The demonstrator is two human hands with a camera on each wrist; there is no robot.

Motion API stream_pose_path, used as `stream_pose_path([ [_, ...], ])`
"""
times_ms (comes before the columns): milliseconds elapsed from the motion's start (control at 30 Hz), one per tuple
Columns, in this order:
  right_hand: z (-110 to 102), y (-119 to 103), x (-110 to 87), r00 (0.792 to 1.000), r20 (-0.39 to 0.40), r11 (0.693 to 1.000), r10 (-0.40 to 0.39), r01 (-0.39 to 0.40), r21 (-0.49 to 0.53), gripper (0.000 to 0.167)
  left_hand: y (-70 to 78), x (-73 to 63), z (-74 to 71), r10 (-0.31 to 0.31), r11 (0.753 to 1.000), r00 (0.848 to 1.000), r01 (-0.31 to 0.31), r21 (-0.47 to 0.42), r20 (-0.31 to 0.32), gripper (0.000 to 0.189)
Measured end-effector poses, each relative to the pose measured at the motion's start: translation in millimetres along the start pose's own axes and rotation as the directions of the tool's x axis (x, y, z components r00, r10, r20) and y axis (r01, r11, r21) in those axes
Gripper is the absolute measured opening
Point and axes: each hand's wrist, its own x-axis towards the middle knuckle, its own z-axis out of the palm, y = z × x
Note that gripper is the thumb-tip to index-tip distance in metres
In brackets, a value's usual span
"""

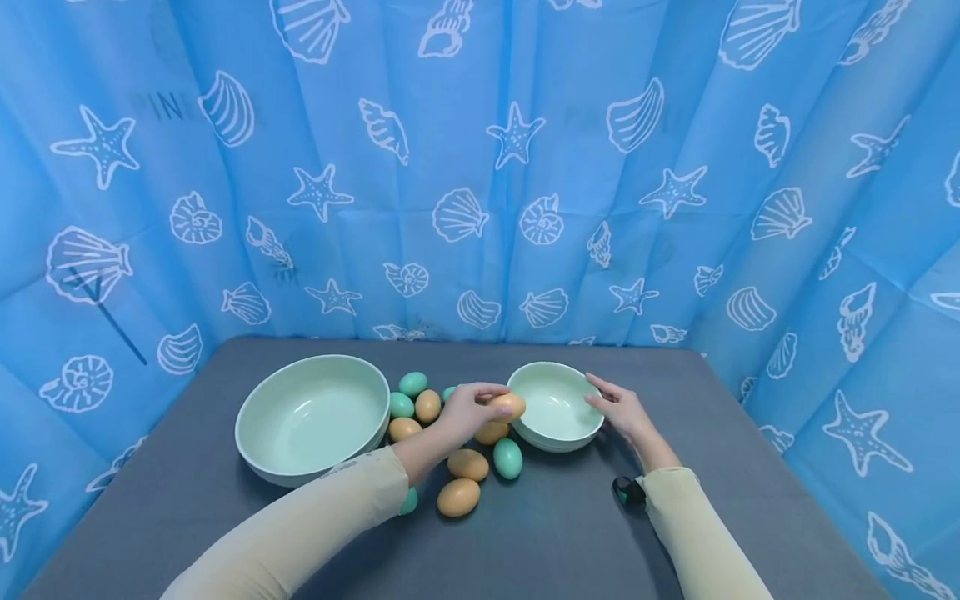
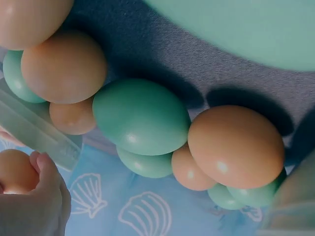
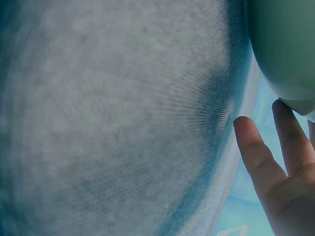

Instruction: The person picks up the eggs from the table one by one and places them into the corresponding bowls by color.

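Observation:
In the head view my left hand pinches an orange-brown egg between thumb and fingers, just left of the smaller pale green bowl. The left wrist view shows that hand with the held egg at lower left. My right hand is at the bowl's right rim, its fingers extended and spread. Seen from the right wrist, the fingertips are right at the bowl's outer wall. The visible inside of this bowl holds nothing.
A larger pale green bowl stands at the left. Between the bowls lie several brown eggs and green eggs, some partly hidden by the left arm. A blue shell-patterned curtain hangs behind the grey table.

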Motion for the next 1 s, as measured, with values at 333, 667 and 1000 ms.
stream_pose_path([
  [333,0,1,1.6,1.000,-0.008,0.998,0.014,-0.014,0.054,0.059,4.8,17.9,17.8,-0.002,1.000,1.000,0.002,-0.008,-0.011,0.037],
  [667,-2,1,2.6,1.000,-0.025,0.999,0.009,-0.008,0.050,0.060,15.5,35.9,35.9,-0.002,0.999,1.000,0.002,0.042,-0.006,0.035],
  [1000,0,2,2.4,1.000,-0.024,0.999,0.017,-0.016,0.048,0.059,10.1,62.8,58.9,-0.013,0.990,1.000,0.013,0.143,0.002,0.032],
])
